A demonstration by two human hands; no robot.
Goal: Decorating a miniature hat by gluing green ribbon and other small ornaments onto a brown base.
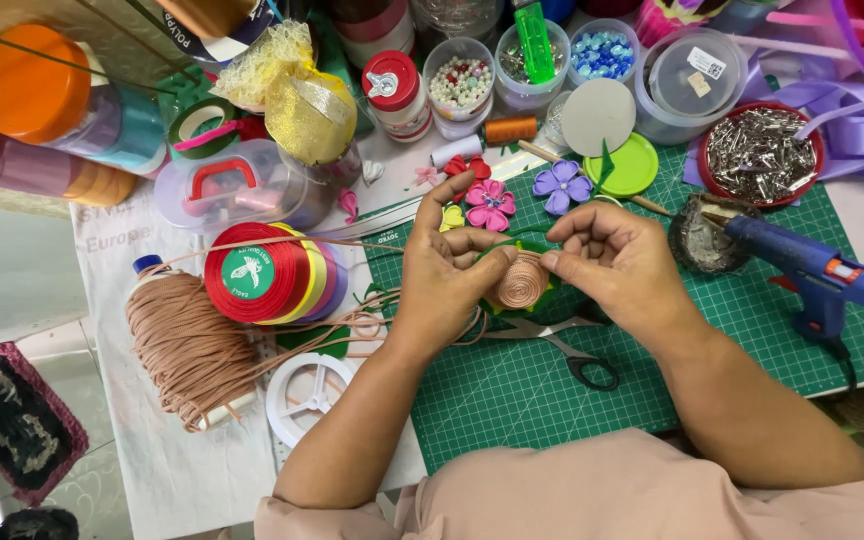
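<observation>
Head view: left hand point(447, 275) and right hand point(617, 262) pinch coiled cord disc point(520, 281) (both clamped).

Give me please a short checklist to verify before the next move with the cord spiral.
1. Left hand supports the cord spiral: ok.
2. Right hand pinches the spiral's edge: ok.
3. Cord runs free to the cord spool: cannot tell, it loops loosely.
4. Scissors lie near on the green cutting mat: ok.
5. Blue glue gun within reach: ok; hot or not, cannot tell.

Scissors point(560, 345) lie on the cutting mat point(752, 340), glue gun point(812, 270) to their right.
</observation>
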